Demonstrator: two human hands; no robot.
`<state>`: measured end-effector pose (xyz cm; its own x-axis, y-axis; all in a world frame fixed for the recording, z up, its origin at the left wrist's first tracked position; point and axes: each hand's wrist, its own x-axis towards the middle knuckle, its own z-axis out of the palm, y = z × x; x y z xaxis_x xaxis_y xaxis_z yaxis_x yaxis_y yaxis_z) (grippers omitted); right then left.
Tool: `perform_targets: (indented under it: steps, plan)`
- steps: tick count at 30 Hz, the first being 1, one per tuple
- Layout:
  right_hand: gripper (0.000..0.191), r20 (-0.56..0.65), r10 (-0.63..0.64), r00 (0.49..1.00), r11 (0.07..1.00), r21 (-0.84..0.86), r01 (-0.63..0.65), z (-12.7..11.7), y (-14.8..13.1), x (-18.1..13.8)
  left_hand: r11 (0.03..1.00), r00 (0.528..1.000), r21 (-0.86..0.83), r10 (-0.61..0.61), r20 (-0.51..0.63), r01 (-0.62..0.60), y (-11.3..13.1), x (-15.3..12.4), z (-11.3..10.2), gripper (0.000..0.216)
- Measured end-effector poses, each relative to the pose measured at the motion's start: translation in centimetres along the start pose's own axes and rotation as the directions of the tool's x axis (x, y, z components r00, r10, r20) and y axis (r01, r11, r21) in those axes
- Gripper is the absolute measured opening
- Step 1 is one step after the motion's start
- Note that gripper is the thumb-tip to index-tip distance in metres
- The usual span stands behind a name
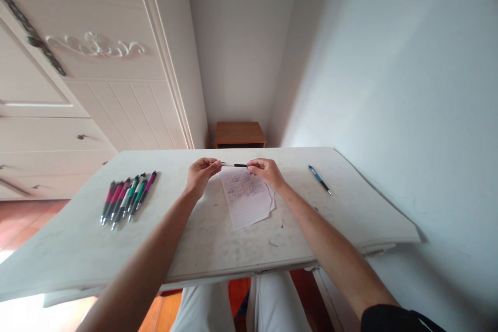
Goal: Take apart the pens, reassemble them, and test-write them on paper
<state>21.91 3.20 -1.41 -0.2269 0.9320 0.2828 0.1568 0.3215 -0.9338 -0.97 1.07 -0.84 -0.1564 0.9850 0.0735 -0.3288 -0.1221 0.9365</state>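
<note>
Both my hands hold one pen [234, 165] level above the far end of a scribbled sheet of lined paper [248, 197]. My left hand [201, 174] is closed on the pen's left end. My right hand [265, 170] pinches its dark right end. The paper lies in the middle of a white table [202, 238].
Several pens with pink, green and purple grips [126, 197] lie in a row at the table's left. A single blue pen [319, 179] lies at the right. A white wardrobe stands at left, a wall close at right, a small wooden cabinet [240, 134] beyond the table.
</note>
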Motion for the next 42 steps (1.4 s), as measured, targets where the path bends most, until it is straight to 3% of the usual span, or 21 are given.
perform_targets:
  steps: [9,16,21,26,34,42]
  plan:
    - [0.020,-0.015,-0.039,0.999,0.999,-0.024,0.039,-0.1,-0.3,0.0,0.997,0.999,0.070,-0.019,0.035,0.016,0.1,-0.2,0.0,0.041]
    - [0.013,-0.028,-0.071,0.997,0.984,-0.168,0.065,0.1,0.5,-0.1,0.996,0.991,0.033,0.084,0.103,-0.088,-0.4,-0.1,0.1,0.032]
    - [0.016,-0.022,-0.075,0.997,0.978,-0.194,0.070,0.0,0.3,-0.2,0.993,0.987,0.060,0.092,0.132,-0.101,-0.4,-0.2,0.0,0.029]
    - [0.020,-0.053,-0.043,0.998,0.987,-0.155,0.034,0.1,-0.1,-0.1,0.993,0.979,0.082,0.063,0.196,-0.080,0.2,-0.6,0.6,0.043]
    - [0.021,-0.095,-0.064,0.993,0.990,-0.131,0.052,0.2,-0.4,-0.1,0.988,0.995,0.153,-0.048,0.087,0.035,0.0,-0.2,0.2,0.050]
    - [0.025,-0.095,-0.074,0.993,0.977,-0.204,0.054,0.0,-0.7,-0.4,0.965,0.986,0.226,0.101,0.130,-0.129,0.0,-0.3,-0.1,0.041]
